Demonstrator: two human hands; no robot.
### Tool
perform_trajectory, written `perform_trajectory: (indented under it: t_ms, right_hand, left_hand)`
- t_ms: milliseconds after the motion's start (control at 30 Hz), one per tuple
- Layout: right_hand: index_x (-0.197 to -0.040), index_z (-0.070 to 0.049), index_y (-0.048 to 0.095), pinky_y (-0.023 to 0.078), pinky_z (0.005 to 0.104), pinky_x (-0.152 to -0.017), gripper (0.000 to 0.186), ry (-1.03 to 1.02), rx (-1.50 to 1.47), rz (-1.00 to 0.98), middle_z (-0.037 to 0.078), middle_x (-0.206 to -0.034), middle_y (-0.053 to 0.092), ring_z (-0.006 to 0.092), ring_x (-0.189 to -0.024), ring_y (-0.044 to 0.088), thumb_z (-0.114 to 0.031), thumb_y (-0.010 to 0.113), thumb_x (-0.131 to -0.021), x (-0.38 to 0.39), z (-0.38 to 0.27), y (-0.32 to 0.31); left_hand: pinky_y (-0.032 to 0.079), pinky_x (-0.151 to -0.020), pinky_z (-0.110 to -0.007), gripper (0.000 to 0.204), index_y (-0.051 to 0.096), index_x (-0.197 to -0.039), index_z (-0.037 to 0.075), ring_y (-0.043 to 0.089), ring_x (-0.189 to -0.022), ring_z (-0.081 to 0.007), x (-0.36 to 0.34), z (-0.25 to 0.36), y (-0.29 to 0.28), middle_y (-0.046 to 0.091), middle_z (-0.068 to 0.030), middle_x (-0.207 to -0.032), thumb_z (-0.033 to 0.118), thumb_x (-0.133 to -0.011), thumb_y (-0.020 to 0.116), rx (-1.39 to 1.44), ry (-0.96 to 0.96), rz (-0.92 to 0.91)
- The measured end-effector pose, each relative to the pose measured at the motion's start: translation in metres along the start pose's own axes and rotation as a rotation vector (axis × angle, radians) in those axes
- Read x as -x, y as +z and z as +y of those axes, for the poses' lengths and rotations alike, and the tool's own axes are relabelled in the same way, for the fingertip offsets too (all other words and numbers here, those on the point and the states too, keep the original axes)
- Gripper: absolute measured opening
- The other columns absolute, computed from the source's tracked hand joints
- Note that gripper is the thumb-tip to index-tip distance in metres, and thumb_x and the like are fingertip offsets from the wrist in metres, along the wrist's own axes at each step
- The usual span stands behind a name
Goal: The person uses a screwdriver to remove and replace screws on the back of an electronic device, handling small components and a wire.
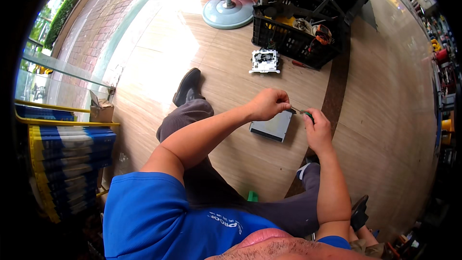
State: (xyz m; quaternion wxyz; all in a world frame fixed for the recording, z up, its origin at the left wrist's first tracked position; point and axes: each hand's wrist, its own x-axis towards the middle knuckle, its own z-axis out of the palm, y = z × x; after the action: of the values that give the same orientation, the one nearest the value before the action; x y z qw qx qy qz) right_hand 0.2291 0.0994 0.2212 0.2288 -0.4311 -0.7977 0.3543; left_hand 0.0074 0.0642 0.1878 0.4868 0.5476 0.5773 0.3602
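My left hand point(270, 104) is closed in a pinch, fingertips at the tip of a thin metal shaft; any small thing between them is hidden. From the right, my right hand point(318, 129) grips a small green-handled screwdriver point(309, 114), its shaft pointing left toward the pinched fingers. Both hands are over the far edge of a flat silver metal box point(271, 126), like a disc drive, lying on the floor between my legs. Farther off on the floor lies a white mechanism with dark parts point(265, 61), apart from both hands.
Beyond, a black crate point(288, 31) holds tools; a red-handled tool point(298, 63) lies beside it. A round stand base point(228, 12) is farther left. A yellow rack with blue packages point(72, 149) stands left. Another person's shoe point(359, 212) shows lower right; a green object point(252, 196) is near me.
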Motion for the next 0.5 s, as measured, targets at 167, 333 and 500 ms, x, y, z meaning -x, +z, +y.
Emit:
perform_trajectory:
  t_ms: [167,333,500]
  right_hand:
    - [-0.1,-0.001,0.064,0.051,0.0405,-0.074,0.013,-0.075,0.012,-0.011,0.018,-0.093,0.066,0.0365,-0.086,0.065,-0.011,0.064,-0.092,0.0,-0.003,0.006]
    - [-0.1,-0.001,0.064,0.051,0.0409,-0.075,0.014,-0.054,0.014,-0.039,0.018,-0.094,0.066,0.0371,-0.087,0.065,-0.012,0.064,-0.091,-0.001,-0.003,0.01]
    - [-0.1,-0.001,0.064,0.051,0.0415,-0.076,0.014,-0.066,0.023,-0.05,0.019,-0.094,0.066,0.0377,-0.087,0.065,-0.012,0.065,-0.091,-0.002,-0.002,0.01]
  left_hand:
    - [0.053,-0.073,-0.039,0.021,0.07,-0.092,0.003,0.068,-0.081,-0.0304,0.003,0.003,0.005,0.071,-0.015,-0.086,0.024,-0.09,0.071,-0.135,0.108,0.006]
    - [0.053,-0.077,-0.043,0.021,0.07,-0.092,0.003,0.066,-0.087,-0.0361,0.005,0.007,0.01,0.07,-0.0161,-0.089,0.025,-0.089,0.069,-0.353,0.224,0.013]
    - [0.052,-0.08,-0.045,0.019,0.07,-0.093,0.004,0.065,-0.09,-0.0369,0.007,0.006,0.01,0.07,-0.0156,-0.091,0.023,-0.09,0.067,-0.415,0.271,0.016]
